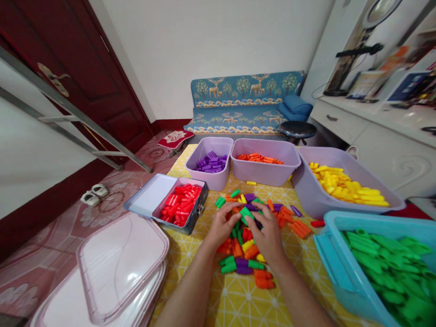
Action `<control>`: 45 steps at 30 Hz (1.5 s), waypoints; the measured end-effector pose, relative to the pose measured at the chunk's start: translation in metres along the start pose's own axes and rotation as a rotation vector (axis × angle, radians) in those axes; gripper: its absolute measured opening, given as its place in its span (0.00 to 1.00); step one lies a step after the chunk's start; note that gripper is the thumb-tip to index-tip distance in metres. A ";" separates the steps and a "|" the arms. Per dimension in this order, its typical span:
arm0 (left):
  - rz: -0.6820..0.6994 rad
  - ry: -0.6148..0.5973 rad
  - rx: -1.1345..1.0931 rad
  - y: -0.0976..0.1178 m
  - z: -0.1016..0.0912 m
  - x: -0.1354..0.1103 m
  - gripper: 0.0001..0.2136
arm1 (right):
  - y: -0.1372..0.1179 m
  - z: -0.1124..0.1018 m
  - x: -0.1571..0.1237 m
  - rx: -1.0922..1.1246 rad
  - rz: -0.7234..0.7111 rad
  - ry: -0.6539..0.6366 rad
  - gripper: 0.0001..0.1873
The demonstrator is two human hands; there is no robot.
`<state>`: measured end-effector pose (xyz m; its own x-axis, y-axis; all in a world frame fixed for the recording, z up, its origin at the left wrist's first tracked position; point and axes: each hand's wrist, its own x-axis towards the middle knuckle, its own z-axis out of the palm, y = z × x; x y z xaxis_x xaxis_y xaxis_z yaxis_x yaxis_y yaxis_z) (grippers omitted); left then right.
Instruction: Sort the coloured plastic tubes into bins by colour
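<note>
My left hand (222, 223) and my right hand (267, 230) meet over a mixed heap of small plastic tube-like pieces on the table. Between their curled fingers sits a green plastic piece (245, 215), with both thumbs against its near side. Beneath and around the hands lie orange pieces (301, 229), purple pieces (242, 266), green pieces (228, 264) and a few yellow pieces (247, 245). Some of the heap is hidden under my fingers.
Round the heap stand a tin of red pieces (200, 206), lilac bins of purple (218, 182), orange (265, 175) and yellow pieces (308, 195), and a turquoise bin (337, 268) of green ones. Pale lids (119, 263) are stacked at left on the yellow tablecloth (238, 304).
</note>
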<state>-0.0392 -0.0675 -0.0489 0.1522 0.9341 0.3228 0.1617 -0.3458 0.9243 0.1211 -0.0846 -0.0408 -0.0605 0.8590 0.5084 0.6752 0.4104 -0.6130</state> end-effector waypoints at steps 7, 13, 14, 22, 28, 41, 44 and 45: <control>-0.045 0.086 -0.028 -0.007 0.003 0.001 0.08 | 0.001 -0.003 -0.007 -0.008 0.021 0.016 0.12; -0.053 0.026 -0.031 -0.003 0.003 0.000 0.10 | -0.003 -0.005 -0.010 0.239 0.144 0.029 0.12; -0.056 0.020 -0.031 -0.002 0.002 0.000 0.10 | -0.003 -0.005 -0.009 0.270 0.161 0.032 0.12; -0.066 0.090 -0.052 0.003 0.004 -0.001 0.11 | -0.012 -0.014 -0.005 0.316 0.216 0.063 0.11; -0.163 0.242 -0.102 -0.005 -0.009 0.000 0.19 | -0.016 -0.025 -0.004 0.651 0.479 0.049 0.16; 0.020 0.056 0.131 0.004 -0.001 -0.002 0.09 | -0.035 -0.089 0.018 0.893 0.346 0.833 0.13; 0.040 0.023 0.185 0.002 0.001 -0.003 0.08 | -0.029 -0.095 0.016 0.857 0.334 0.824 0.23; 0.044 0.012 0.200 0.002 0.001 -0.003 0.08 | -0.028 -0.094 0.015 0.859 0.326 0.829 0.24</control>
<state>-0.0382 -0.0711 -0.0485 0.1517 0.9182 0.3660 0.3458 -0.3962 0.8506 0.1704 -0.1118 0.0410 0.7147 0.6342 0.2949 -0.1488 0.5499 -0.8219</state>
